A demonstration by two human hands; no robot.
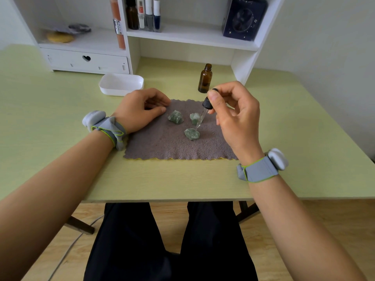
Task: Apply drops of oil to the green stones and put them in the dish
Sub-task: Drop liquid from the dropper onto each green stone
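three stones (191, 133) lie on the cloth (162, 145), none in the dish (121, 84) behind. left hand (140, 110) rests loosely curled, empty. right hand (233, 114) pinches the dropper (203, 113), tip over the near stone: oiling step; squeeze gently next.

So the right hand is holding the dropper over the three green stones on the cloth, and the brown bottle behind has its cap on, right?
Not quite: the brown bottle has no cap; its neck is open, as the head view shows. The rest holds: the right hand holds the dropper over the three green stones on the cloth.
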